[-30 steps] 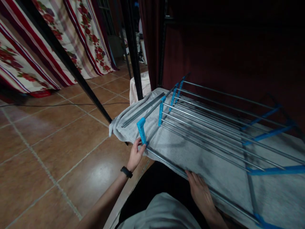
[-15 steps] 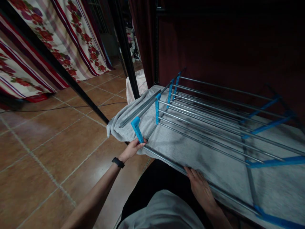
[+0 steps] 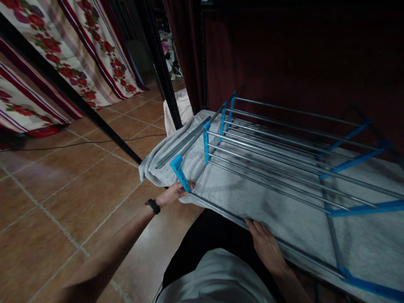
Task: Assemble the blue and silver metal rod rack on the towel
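A folded metal drying rack [image 3: 271, 155] with grey rods and blue plastic joints lies flat on a grey towel [image 3: 246, 202]. My left hand [image 3: 174, 192] grips the rack's near left corner, just below a blue end piece [image 3: 179, 171]. A black watch sits on that wrist. My right hand [image 3: 264, 244] rests palm down on the towel's near edge, fingers stretched against the rack's front rod.
Brown floor tiles [image 3: 63, 185] spread to the left, crossed by a black cable. A slanted black pole [image 3: 72, 92] and floral striped cloth [image 3: 78, 46] stand at the left. A dark red curtain [image 3: 299, 54] hangs behind the rack.
The view has shifted, so rack and hands sit a little further left and higher. My left hand has slid lower round the corner. The right hand keeps its place.
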Demonstrator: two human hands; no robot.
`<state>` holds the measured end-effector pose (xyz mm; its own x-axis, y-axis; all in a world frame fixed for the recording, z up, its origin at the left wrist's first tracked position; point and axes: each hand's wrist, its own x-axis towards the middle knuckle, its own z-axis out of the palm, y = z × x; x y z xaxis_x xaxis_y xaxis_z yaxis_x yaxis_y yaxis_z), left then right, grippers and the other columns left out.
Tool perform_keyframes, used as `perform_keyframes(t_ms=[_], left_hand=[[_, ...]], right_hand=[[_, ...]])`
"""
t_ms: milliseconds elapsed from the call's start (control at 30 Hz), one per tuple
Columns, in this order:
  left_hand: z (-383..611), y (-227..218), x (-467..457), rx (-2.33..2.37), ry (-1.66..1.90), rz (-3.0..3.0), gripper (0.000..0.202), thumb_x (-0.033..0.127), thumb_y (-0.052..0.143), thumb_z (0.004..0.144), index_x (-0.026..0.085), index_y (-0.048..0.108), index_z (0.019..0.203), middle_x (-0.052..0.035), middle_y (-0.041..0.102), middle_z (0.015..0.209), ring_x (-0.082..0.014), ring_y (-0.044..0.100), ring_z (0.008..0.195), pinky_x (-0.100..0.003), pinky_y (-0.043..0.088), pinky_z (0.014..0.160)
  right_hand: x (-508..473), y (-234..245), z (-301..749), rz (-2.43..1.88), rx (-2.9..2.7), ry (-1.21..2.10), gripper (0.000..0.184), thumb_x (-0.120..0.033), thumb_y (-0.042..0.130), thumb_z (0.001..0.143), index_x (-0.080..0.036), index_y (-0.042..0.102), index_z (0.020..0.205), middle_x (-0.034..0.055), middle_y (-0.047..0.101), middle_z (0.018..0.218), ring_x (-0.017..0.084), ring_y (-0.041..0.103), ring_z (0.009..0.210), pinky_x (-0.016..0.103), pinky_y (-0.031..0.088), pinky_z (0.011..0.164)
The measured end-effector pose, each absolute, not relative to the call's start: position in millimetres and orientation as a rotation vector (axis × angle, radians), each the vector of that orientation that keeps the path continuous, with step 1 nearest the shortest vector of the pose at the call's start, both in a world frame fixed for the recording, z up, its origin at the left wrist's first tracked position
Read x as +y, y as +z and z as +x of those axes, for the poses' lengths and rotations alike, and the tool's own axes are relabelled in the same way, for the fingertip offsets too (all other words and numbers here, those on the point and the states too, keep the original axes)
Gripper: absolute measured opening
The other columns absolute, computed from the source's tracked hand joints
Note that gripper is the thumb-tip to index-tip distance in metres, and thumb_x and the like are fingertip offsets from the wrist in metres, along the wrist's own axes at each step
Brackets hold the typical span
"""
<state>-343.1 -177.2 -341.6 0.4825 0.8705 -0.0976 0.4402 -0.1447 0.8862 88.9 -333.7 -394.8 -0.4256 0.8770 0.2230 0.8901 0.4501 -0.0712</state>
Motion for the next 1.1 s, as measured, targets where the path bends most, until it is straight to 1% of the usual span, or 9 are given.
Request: perform_keyframes(t_ms=[67,200,400,600,733,833,900,1100], left_hand=[[-342,-343,-180,1.123,0.603,1.809,0.041,0.053,0.067,0.083,0.016,0.070,0.103,-0.0140,0.061,0.124,-0.0284,0.054,0.120,-0.043,0.044,0.105],[-342,-345,-180,1.141,0.612,1.853,0.041,0.053,0.069,0.081,0.017,0.071,0.103,-0.0143,0.058,0.130,-0.0288,0.057,0.117,-0.044,0.048,0.102],[-341,-348,-179,1.174,0.649,1.858,0.039,0.052,0.071,0.080,0.018,0.072,0.098,-0.0139,0.059,0.129,-0.0297,0.056,0.119,-0.043,0.049,0.102],[-338,-350,-184,1.206,0.699,1.822,0.041,0.054,0.068,0.081,0.018,0.071,0.101,-0.0146,0.061,0.127,-0.0280,0.060,0.114,-0.043,0.050,0.100],[-336,-347,-183,1.204,0.687,1.874,0.040,0.053,0.069,0.081,0.018,0.072,0.100,-0.0153,0.061,0.126,-0.0300,0.057,0.120,-0.045,0.046,0.105],[-335,-344,-183,1.205,0.679,1.899,0.039,0.053,0.069,0.081,0.018,0.072,0.097,-0.0158,0.061,0.127,-0.0309,0.057,0.121,-0.046,0.045,0.106],[-335,-343,-183,1.217,0.671,1.893,0.040,0.054,0.069,0.080,0.018,0.072,0.097,-0.0154,0.061,0.126,-0.0308,0.057,0.120,-0.046,0.046,0.105],[-333,-342,-185,1.240,0.670,1.904,0.043,0.057,0.067,0.081,0.020,0.072,0.100,-0.0135,0.062,0.127,-0.0303,0.057,0.120,-0.045,0.046,0.106]], right_hand=[[-333,-394,89,-1.544,-2.479,-0.065,0.066,0.001,0.038,0.087,-0.023,0.040,0.148,0.0066,0.066,0.120,0.021,0.064,0.107,0.040,0.048,0.103],[-331,-393,91,-1.537,-2.460,-0.045,0.064,-0.001,0.039,0.088,-0.023,0.041,0.148,0.0065,0.066,0.121,0.021,0.063,0.108,0.040,0.048,0.102],[-326,-393,91,-1.515,-2.451,0.018,0.060,-0.002,0.038,0.090,-0.023,0.043,0.146,0.0062,0.067,0.114,0.021,0.065,0.101,0.040,0.049,0.099],[-325,-393,92,-1.493,-2.434,0.027,0.056,-0.007,0.037,0.094,-0.024,0.042,0.147,0.0071,0.067,0.114,0.022,0.064,0.101,0.040,0.051,0.095],[-323,-390,93,-1.483,-2.443,0.075,0.052,-0.010,0.037,0.096,-0.024,0.043,0.146,0.0062,0.067,0.113,0.020,0.064,0.099,0.038,0.051,0.093],[-323,-387,93,-1.484,-2.454,0.115,0.048,-0.014,0.038,0.098,-0.024,0.044,0.145,0.0056,0.068,0.111,0.019,0.064,0.097,0.037,0.051,0.091],[-322,-387,92,-1.483,-2.456,0.116,0.046,-0.017,0.038,0.100,-0.023,0.045,0.145,0.0060,0.068,0.111,0.020,0.064,0.097,0.037,0.051,0.092],[-324,-386,92,-1.487,-2.443,0.054,0.046,-0.017,0.037,0.100,-0.023,0.046,0.145,0.0069,0.068,0.115,0.020,0.064,0.101,0.038,0.050,0.095]])
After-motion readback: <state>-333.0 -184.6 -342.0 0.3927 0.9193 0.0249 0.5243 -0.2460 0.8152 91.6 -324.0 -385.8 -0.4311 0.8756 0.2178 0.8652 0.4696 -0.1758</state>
